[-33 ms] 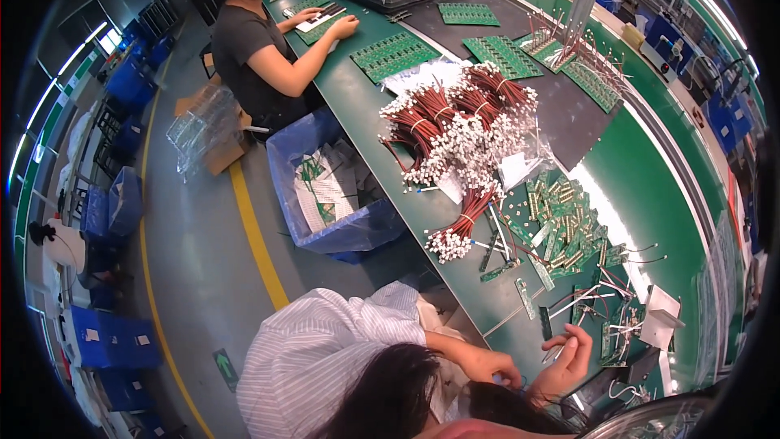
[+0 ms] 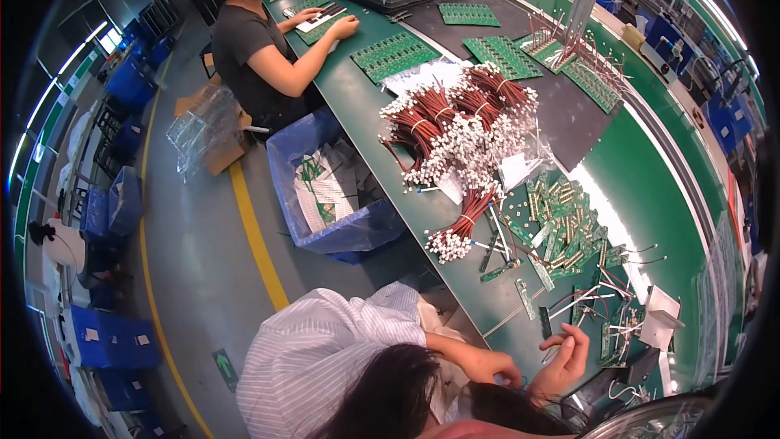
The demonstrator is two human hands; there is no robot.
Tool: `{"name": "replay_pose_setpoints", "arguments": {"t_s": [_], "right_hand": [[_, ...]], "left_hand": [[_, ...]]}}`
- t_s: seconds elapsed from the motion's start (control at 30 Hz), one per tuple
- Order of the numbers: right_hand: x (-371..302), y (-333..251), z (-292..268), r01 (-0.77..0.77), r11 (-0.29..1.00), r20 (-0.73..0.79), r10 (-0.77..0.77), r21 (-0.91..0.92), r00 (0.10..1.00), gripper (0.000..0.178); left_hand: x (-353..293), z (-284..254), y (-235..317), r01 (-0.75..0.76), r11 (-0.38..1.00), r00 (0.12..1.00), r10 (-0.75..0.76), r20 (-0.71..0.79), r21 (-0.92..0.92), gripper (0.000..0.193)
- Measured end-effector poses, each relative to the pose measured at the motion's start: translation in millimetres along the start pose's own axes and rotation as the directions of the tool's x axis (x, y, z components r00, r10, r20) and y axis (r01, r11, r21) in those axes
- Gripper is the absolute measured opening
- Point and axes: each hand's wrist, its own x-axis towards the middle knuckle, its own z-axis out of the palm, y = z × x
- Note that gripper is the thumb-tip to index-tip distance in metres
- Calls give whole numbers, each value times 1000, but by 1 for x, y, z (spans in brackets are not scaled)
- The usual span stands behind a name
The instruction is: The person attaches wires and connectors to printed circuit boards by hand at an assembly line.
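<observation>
At the near edge of the bench, my left hand (image 2: 494,367) has its fingers curled inward, and my hair partly hides what is beneath them. Just to its right is my right hand (image 2: 562,364), palm turned inward and fingers bent, the thumb side unclear. Whatever either hand grips is too small or hidden to name. A dark narrow circuit board strip (image 2: 545,323) lies just beyond the right fingers. Beside that hand is a tangle of wired board strips (image 2: 597,302) with white and dark leads. Farther up lies a heap of small green circuit boards (image 2: 569,223).
Red wire bundles with white connectors (image 2: 455,114) are piled mid-bench, a smaller wire bundle (image 2: 467,223) nearer. A white bracket (image 2: 660,319) stands at right. Green board panels (image 2: 392,57) lie farther off. A blue-lined bin (image 2: 349,240) stands left of the bench; a co-worker (image 2: 260,41) sits beyond.
The fingers of my right hand have shifted slightly. My left hand and the things on the bench look the same.
</observation>
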Motion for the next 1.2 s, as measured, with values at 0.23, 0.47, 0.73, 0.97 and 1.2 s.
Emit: {"name": "replay_pose_setpoints", "arguments": {"t_s": [0.23, 0.47, 0.73, 0.97, 1.2], "right_hand": [[-5, 1, 12, -1, 1000, 14, 1, -22, 1000, 21], [-6, 10, 3, -75, 993, -89, 83, 87, 993, 22], [-1, 18, 2, -102, 948, -114, 142, 300, 983, 21], [0, 16, -4, -148, 903, -168, 232, 403, 958, 20], [-3, 22, -7, -86, 979, -131, 111, 183, 985, 22]], "left_hand": [[2, 19, -26, -23, 961, 970, 88, -227, 277, 25], [-1, 18, -18, 14, 988, 991, -35, -133, -156, 28], [2, 22, -27, 7, 958, 961, -85, -262, -285, 20], [-1, 22, -38, 2, 899, 972, -104, -210, -439, 27], [1, 20, -42, -12, 903, 971, -91, -220, -429, 28]]}}
